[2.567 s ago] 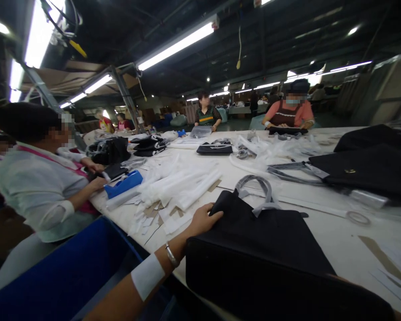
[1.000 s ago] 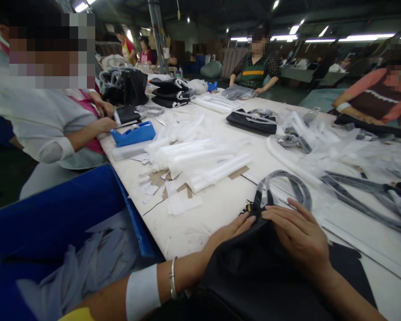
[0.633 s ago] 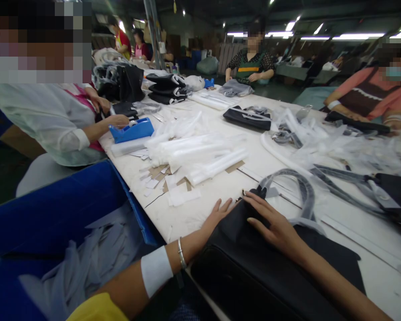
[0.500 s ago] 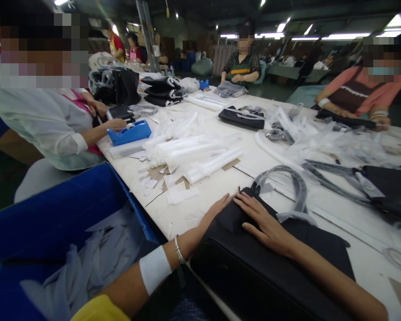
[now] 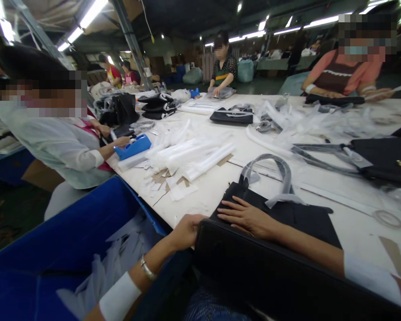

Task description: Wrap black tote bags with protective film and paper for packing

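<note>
Head view: the black handbag (image 5: 297,218) lies flat at the near edge of the tabletop (image 5: 217,183), right in front of the person, its bottom hanging slightly over that edge. Its handle (image 5: 280,162), wrapped in grey film, arches up from the bag's far end toward the middle of the tabletop.

The left hand (image 5: 186,229) is curled around the bag's near-left corner, fingers clenched on the edge of the material. A metal bracelet (image 5: 147,269) and a white wristband (image 5: 118,298) sit on that forearm. The right hand (image 5: 247,217) lies palm down on top of the bag, fingers spread and pointing left, pressing rather than gripping.

Just left of the near edge stands a blue bin (image 5: 70,240) holding pale scraps. Beyond the bag, toward the left edge, are cardboard and paper scraps (image 5: 169,183), a heap of white rolls (image 5: 194,154) and a blue tape dispenser (image 5: 132,147). A co-worker's hand (image 5: 120,141) rests on the dispenser.

A second black bag (image 5: 384,158) with a gold fitting lies at the right edge, well apart from the first. A flat black pouch (image 5: 232,117) sits near the far edge, where two more people work.
</note>
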Available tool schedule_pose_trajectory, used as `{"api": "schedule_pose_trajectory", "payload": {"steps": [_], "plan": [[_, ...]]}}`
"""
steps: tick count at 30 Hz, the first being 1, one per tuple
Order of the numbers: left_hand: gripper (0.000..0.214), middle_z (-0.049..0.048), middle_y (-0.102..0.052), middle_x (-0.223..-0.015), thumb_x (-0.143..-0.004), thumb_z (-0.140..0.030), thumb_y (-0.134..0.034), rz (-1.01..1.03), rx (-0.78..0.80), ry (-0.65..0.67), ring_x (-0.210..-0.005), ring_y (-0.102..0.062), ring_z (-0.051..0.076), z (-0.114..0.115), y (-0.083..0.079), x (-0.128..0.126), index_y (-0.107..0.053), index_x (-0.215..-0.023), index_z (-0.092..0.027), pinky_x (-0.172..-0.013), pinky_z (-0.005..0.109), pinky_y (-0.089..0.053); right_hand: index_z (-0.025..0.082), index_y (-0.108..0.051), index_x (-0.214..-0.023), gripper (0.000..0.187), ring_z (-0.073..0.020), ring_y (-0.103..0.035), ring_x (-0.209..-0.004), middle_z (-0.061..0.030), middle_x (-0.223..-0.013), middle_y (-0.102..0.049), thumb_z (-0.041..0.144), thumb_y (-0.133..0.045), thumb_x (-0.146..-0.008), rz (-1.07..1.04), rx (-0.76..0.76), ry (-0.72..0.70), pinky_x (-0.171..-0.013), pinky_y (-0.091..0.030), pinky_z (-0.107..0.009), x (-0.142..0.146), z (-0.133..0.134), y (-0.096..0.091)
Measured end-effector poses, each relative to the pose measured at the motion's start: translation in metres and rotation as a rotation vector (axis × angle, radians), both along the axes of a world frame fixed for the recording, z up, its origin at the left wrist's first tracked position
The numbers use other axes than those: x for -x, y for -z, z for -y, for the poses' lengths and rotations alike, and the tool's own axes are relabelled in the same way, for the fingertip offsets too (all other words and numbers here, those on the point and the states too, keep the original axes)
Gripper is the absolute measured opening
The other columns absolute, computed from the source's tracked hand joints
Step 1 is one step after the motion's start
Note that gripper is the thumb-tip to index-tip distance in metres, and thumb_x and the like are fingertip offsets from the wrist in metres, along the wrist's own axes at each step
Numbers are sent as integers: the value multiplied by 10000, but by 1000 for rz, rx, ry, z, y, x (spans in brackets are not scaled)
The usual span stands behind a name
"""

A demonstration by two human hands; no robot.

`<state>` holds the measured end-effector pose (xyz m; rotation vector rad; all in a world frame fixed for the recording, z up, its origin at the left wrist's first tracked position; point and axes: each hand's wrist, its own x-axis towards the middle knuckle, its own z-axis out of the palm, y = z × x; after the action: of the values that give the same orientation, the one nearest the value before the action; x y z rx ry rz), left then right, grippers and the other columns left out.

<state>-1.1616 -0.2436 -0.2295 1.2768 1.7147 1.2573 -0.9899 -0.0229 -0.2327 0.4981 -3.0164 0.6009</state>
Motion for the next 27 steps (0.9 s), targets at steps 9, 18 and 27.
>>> {"api": "schedule_pose_trajectory", "payload": {"steps": [9, 18, 27], "plan": [[677, 119, -663, -1159, -742, -453, -716, 37, -6, 70, -1067, -613, 285, 10, -24, -20, -508, -1323, -173, -969, 378, -450, 260, -460, -1405, 433, -219, -292, -1411, -65, -1448, -473, 300, -432, -975, -97, 82, -25, -1170, -97, -511, -2, 0, 8], [541, 83, -723, -860, -619, -580, -703, 30, 113, -426, -863, -654, 300, 8, 41, -3, -673, -913, -127, -780, 373, -532, 202, -711, -1107, 348, -200, -649, -1059, -47, -1109, -720, 416, -501, -931, -248, 492, 762, -962, -463, -313, -137, -29, -50], [611, 85, -704, -848, -720, -649, -596, 28, 14, -526, -970, -637, 314, 5, 61, 11, -668, -999, -110, -982, 492, -457, 222, -349, -1475, 647, -255, -384, -1364, -81, -1503, -390, 461, -543, -906, -344, 606, 1134, -1144, -303, -437, -251, 123, -27]]}}
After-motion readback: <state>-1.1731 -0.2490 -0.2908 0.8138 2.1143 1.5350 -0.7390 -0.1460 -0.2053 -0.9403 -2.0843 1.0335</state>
